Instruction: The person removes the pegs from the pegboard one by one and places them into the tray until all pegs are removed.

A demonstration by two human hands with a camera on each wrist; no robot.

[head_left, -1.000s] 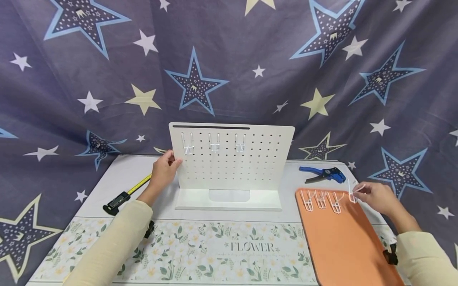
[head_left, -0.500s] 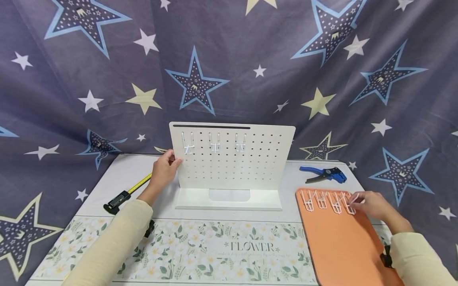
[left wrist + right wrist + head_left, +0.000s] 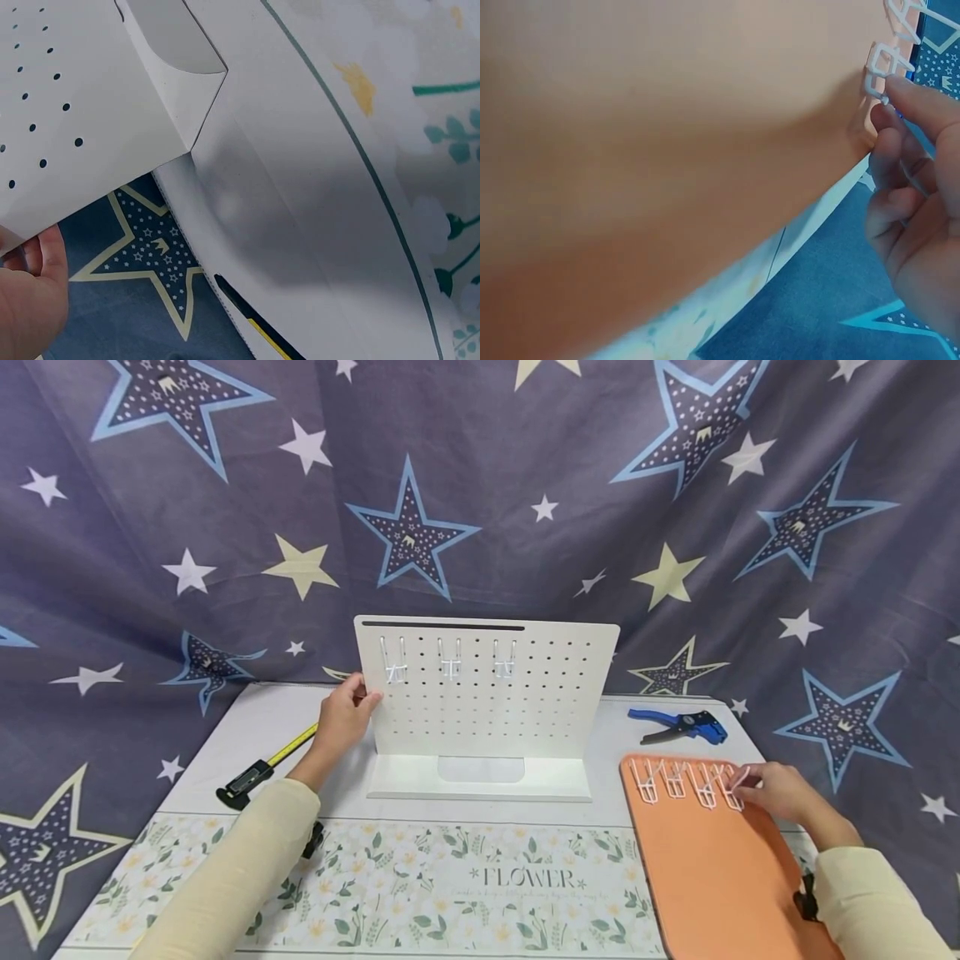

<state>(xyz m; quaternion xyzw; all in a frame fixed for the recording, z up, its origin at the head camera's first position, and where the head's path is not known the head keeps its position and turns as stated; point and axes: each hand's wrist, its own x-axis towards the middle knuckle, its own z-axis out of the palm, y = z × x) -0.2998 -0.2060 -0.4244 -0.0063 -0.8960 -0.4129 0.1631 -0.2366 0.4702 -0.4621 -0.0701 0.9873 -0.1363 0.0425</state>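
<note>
A white pegboard point(image 3: 480, 718) stands upright on its base, with three white wire hooks point(image 3: 451, 668) hanging in its upper rows. My left hand point(image 3: 343, 717) grips the board's left edge, thumb in front and fingers partly hidden behind it. In the left wrist view, the fingers point(image 3: 49, 255) curl at that edge. At the far end of an orange tray point(image 3: 720, 868), my right hand point(image 3: 776, 789) pinches a white wire hook point(image 3: 731, 789) between thumb and fingertips. Three more wire hooks point(image 3: 675, 781) lie in a row to its left. In the right wrist view, fingertips partly cover the pinched hook point(image 3: 875, 71).
Blue-handled wire strippers point(image 3: 678, 725) lie behind the tray. A black caliper point(image 3: 243, 783) and a yellow-and-black strip point(image 3: 292, 743) lie left of the board. A floral mat point(image 3: 420, 893) covers the table front, and a starry curtain point(image 3: 480, 527) hangs behind.
My right hand has moved left and down with the wire hook, bringing it beside the others at the row's right end. In the last half second little has moved. My left hand stays put.
</note>
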